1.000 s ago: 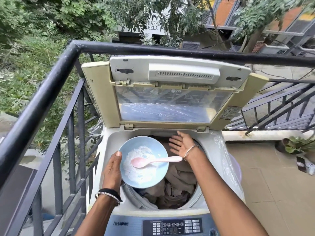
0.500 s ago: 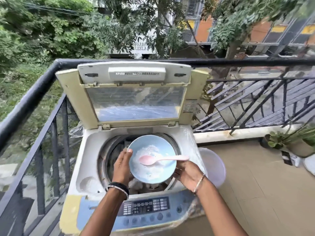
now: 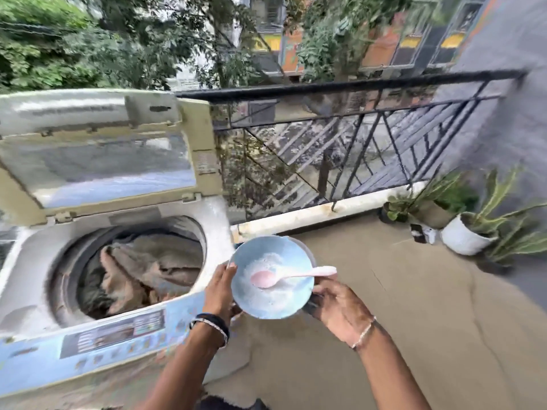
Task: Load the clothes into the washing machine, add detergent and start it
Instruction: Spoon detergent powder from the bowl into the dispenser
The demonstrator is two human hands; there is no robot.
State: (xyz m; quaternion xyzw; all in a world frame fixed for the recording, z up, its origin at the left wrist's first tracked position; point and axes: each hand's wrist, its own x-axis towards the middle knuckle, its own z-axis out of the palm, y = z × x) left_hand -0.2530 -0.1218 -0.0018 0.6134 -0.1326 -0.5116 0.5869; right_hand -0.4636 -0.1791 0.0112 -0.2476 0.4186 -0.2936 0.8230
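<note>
The top-loading washing machine (image 3: 213, 226) stands at the left with its lid (image 3: 97, 149) raised. Brown and beige clothes (image 3: 148, 270) fill the drum. To the right of the machine, over the balcony floor, I hold a light blue bowl (image 3: 275, 303) with white detergent powder and a pink spoon (image 3: 293, 275) lying in it. My left hand (image 3: 220, 288) grips the bowl's left rim. My right hand (image 3: 340, 306) holds the bowl from the right and underneath. The control panel (image 3: 112, 332) runs along the machine's front edge.
A black metal railing (image 3: 355, 137) borders the balcony behind and to the right. Potted plants (image 3: 467, 232) stand on the floor by the right wall. The tan concrete floor (image 3: 414, 321) stretches to the right of the machine.
The bowl has moved from over the drum to the right, off the machine's side. My right hand came away from the drum and took hold of the bowl. The view swung right.
</note>
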